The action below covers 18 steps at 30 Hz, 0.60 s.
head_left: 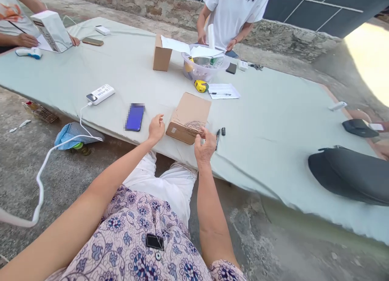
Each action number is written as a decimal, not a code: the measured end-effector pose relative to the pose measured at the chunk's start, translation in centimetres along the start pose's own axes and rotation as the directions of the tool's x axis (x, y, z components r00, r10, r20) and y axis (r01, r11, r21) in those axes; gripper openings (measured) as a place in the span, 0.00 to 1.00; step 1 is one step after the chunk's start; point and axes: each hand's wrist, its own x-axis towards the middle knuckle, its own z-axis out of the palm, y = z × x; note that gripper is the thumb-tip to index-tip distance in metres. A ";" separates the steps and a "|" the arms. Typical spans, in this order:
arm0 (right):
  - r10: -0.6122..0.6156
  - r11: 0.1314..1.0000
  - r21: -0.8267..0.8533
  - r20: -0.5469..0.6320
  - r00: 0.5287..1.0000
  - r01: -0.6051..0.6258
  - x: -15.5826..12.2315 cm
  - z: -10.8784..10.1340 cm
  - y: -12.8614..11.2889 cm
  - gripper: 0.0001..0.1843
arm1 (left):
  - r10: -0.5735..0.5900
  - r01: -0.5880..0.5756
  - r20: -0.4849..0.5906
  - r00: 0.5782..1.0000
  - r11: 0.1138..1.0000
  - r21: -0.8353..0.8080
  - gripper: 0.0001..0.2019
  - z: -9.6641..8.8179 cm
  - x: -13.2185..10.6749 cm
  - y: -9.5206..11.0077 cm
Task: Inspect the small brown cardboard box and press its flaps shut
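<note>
A flat brown cardboard box [190, 116] with dark scribbles on its lid lies near the front edge of the cloth-covered table [273, 123]. My left hand [156, 128] rests just left of the box, fingers loosely curled with nothing in them. My right hand [204, 145] is at the box's near right corner, fingers bent against it. A black marker [217, 138] and its cap [223, 131] lie just right of that hand. A phone with a blue screen [134, 117] lies left of my left hand.
A white power bank [100, 94] with a trailing cable, a yellow tape measure [201, 86], papers with a pen [223, 91], an upright brown box [161, 54] and a clear bowl [203, 68] share the table. Two other people sit at the far side. A black bag [349, 173] lies right.
</note>
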 end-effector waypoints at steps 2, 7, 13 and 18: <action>0.048 0.996 0.076 -0.062 0.997 -0.043 0.1 -0.5 -0.2 0.22 | 0.181 -0.181 -0.101 0.978 0.983 0.016 0.19 -0.6 -2.2 0.9; 0.293 0.926 0.311 -0.234 0.927 -0.214 4.2 -0.6 0.4 0.16 | 0.860 -0.878 0.187 0.475 0.477 0.034 0.08 0.6 -11.0 5.2; 0.353 0.867 0.455 -0.274 0.895 -0.202 13.5 0.0 0.0 0.11 | 0.855 -0.973 0.472 0.214 0.229 0.026 0.11 5.3 -17.2 8.6; 0.286 0.867 0.480 -0.266 0.920 -0.130 16.8 -0.3 0.2 0.08 | 0.831 -0.926 0.510 0.220 0.342 -0.159 0.11 4.1 -18.8 9.4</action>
